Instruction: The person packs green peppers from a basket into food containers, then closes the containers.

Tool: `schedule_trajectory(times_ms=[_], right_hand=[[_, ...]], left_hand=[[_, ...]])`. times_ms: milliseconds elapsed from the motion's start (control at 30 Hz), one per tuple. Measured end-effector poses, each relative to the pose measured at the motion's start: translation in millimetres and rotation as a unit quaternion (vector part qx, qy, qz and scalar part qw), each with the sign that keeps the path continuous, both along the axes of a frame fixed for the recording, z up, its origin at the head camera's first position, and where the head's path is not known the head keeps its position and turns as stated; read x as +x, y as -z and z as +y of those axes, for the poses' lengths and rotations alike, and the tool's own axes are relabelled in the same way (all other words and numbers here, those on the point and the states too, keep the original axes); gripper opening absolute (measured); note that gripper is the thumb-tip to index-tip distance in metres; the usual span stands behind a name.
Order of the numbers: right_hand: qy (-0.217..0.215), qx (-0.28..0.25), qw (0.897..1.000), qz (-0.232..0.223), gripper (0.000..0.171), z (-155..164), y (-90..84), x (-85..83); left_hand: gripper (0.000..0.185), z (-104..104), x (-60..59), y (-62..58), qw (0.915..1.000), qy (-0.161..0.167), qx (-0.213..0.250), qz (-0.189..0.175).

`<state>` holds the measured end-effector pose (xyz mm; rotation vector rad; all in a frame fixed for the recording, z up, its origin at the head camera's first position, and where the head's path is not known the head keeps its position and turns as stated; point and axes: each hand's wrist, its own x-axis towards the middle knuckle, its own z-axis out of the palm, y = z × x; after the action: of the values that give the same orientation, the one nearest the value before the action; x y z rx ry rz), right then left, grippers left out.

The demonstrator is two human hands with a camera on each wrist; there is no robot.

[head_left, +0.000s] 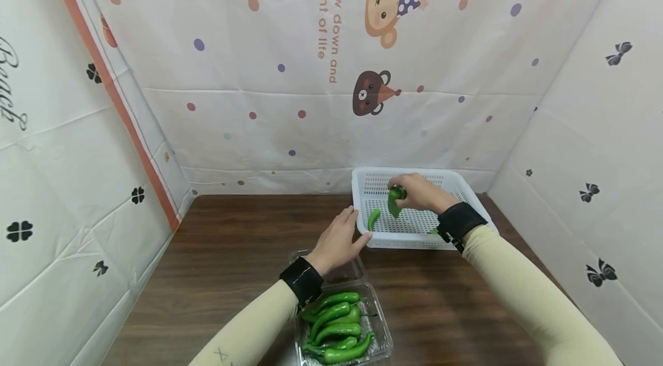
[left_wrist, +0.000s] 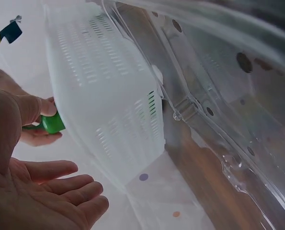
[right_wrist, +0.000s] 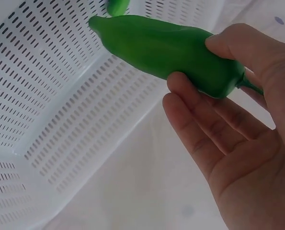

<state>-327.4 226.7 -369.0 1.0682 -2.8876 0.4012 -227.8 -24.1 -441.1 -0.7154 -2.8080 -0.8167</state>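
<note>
My right hand [head_left: 423, 191] pinches a green chili pepper [right_wrist: 166, 52] near its stem end, between thumb and fingers. The pepper hangs tip-down over a white perforated plastic basket [head_left: 409, 242]. Inside the basket, a smaller green pepper [head_left: 373, 220] leans by the left side, and a bit of another green one shows near the right wrist. My left hand [head_left: 338, 242] has its fingers loosely extended at the basket's front left corner, thumb close to the rim. Nothing is in its palm in the left wrist view.
A clear plastic container [head_left: 384, 331] with several green peppers [head_left: 339, 328] stands at the front, its clear lid [head_left: 352, 273] folded back beneath my left forearm. All this rests on a dark wooden table [head_left: 217, 274]. Printed white cloth [head_left: 248, 141] hangs behind and at both sides.
</note>
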Motion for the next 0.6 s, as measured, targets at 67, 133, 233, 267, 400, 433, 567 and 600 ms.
schedule_trajectory(times_ms=[67,133,233,267,400,433,567,600], right_hand=[[0.002,-0.006,1.000,0.003,0.031,1.2,-0.3,2.3],[0.005,-0.014,1.000,0.002,0.030,2.0,-1.4,5.2],[0.012,-0.030,0.999,-0.004,0.030,2.1,-4.0,11.2],[0.012,-0.036,0.999,-0.005,0.030,2.1,-5.2,13.7],[0.019,-0.049,0.999,0.001,0.030,2.2,-8.8,23.1],[0.020,-0.050,0.999,0.007,0.031,2.2,-9.3,25.2],[0.031,-0.051,0.998,0.027,0.033,3.0,-11.4,34.7],[0.033,-0.052,0.998,0.029,0.033,3.2,-12.0,37.6]], left_hand=[[0.069,-4.1,3.7,-1.1,1.0000,0.000,0.006,-0.002],[0.070,-8.7,7.5,-1.7,0.9999,0.005,0.015,-0.001],[0.073,-15.8,13.1,-1.6,0.9995,0.019,0.024,0.005],[0.074,-18.0,15.0,-1.4,0.9994,0.023,0.026,0.006],[0.082,-26.0,24.1,-1.8,0.9989,0.036,0.032,0.001],[0.083,-27.9,26.9,-2.4,0.9987,0.038,0.035,-0.002],[0.089,-35.0,36.5,-3.9,0.9977,0.049,0.046,0.003],[0.090,-36.6,39.0,-4.5,0.9975,0.051,0.048,0.006]])
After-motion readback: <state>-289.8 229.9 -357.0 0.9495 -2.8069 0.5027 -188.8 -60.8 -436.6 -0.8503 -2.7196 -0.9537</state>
